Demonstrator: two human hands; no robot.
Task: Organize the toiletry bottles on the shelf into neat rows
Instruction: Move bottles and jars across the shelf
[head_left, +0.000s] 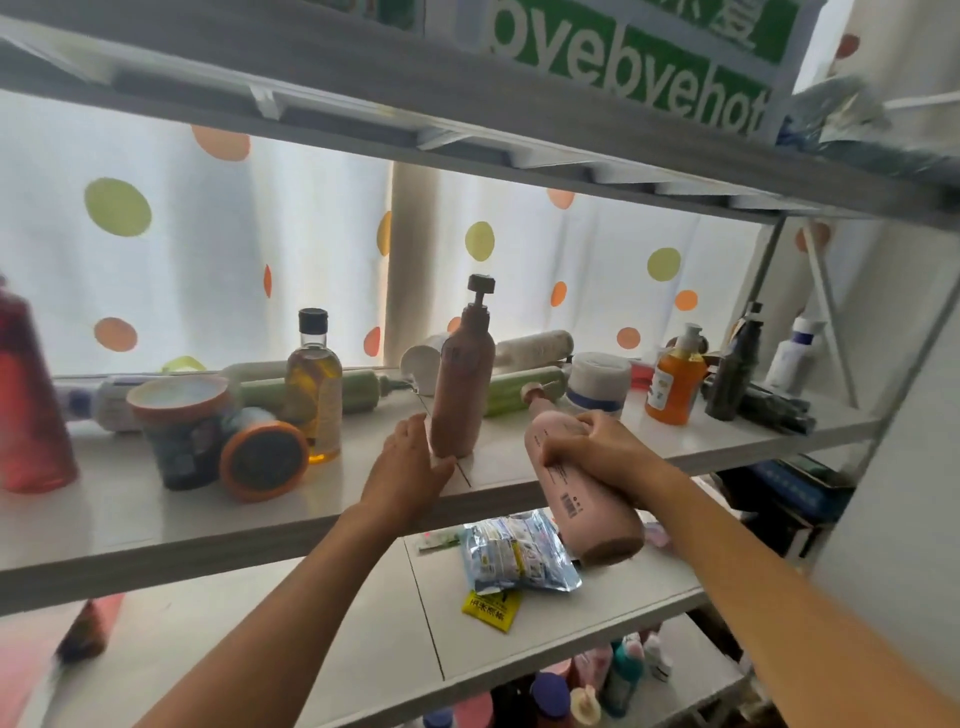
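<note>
A tall pink pump bottle (462, 384) stands upright near the front of the white shelf (130, 509). My left hand (413, 465) touches its base with relaxed fingers. My right hand (597, 449) grips a second pink pump bottle (576, 499), tilted with its pump end toward the shelf and its base hanging out past the front edge. On the shelf also stand a yellow oil bottle (315, 384), an orange soap bottle (674, 382), a dark bottle (735, 371) and a white bottle (792, 353). Green and white tubes (511, 395) lie flat behind.
A big red bottle (28, 410) stands at far left. Orange-lidded jars (260, 457) sit left of centre, one on its side. A white jar (597, 384) sits right of the pink bottle. The lower shelf holds a foil packet (514, 553) and a yellow sachet (491, 608).
</note>
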